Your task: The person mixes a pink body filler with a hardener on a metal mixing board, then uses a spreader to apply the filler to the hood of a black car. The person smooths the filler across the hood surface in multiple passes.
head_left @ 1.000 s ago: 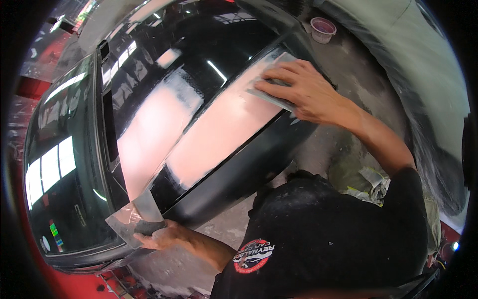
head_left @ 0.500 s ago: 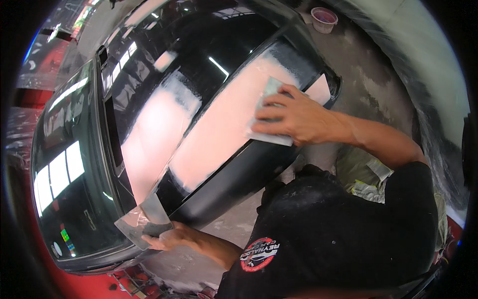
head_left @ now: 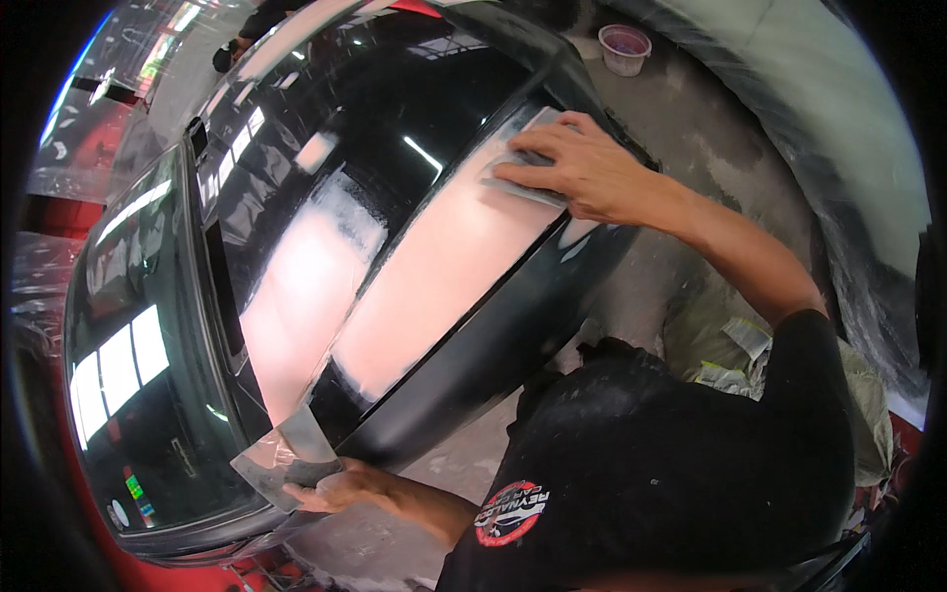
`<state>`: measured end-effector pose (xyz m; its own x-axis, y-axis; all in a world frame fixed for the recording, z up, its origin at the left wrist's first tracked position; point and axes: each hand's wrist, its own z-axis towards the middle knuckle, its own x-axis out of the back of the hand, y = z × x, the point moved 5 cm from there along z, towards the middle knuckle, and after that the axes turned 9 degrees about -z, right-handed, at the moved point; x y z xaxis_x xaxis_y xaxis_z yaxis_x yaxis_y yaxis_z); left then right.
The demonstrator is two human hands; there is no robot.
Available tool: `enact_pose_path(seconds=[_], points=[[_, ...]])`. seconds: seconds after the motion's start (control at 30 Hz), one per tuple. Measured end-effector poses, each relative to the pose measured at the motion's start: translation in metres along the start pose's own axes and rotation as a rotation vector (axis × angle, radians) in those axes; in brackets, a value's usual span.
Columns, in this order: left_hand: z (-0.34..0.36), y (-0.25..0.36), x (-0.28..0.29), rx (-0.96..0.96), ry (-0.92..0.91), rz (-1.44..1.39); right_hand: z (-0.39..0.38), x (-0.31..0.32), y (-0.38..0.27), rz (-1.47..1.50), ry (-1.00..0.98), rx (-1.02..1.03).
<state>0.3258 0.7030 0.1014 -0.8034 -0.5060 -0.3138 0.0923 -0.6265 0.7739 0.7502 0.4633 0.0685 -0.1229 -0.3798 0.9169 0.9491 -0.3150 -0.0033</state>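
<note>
My right hand [head_left: 597,173] grips a wide, flat grey spreader [head_left: 531,191] and presses it against the far end of a pale pink filler patch [head_left: 444,286] on a black car panel. Its fingers lie bent over the sheet. Low on the left, my left hand [head_left: 333,487] holds a thin grey plate [head_left: 286,446] by its edge, with a pinkish smear on top. The plate is just over the near end of the panel, by the car's rear glass [head_left: 128,355]. A second pink patch [head_left: 316,252] covers the part beyond a seam.
On the floor at the far right stands a pink bucket [head_left: 624,51]. Plastic sheeting [head_left: 789,89] hangs along the right side. Crumpled bags and paper [head_left: 745,355] lie behind my right arm. Another person [head_left: 258,28] is beyond the car at the upper left.
My right hand has slid the spreader away along the panel toward the patch's far end. The left hand and plate are nearly still. Another person has come into view at the upper left.
</note>
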Motion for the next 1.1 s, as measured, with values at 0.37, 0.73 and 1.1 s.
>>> enact_pose_path(seconds=[0.37, 0.73, 1.1], points=[[0.005, -0.018, 0.014, 0.028, 0.094, -0.186, 0.019, -0.031, -0.012, 0.126, 0.026, 0.025], [0.011, -0.031, 0.021, -0.146, 0.046, -0.04, 0.022, 0.007, 0.016, 0.052, -0.088, 0.037], [0.02, -0.032, 0.027, -0.261, -0.059, 0.259, 0.018, -0.012, 0.018, 0.104, -0.215, 0.068]])
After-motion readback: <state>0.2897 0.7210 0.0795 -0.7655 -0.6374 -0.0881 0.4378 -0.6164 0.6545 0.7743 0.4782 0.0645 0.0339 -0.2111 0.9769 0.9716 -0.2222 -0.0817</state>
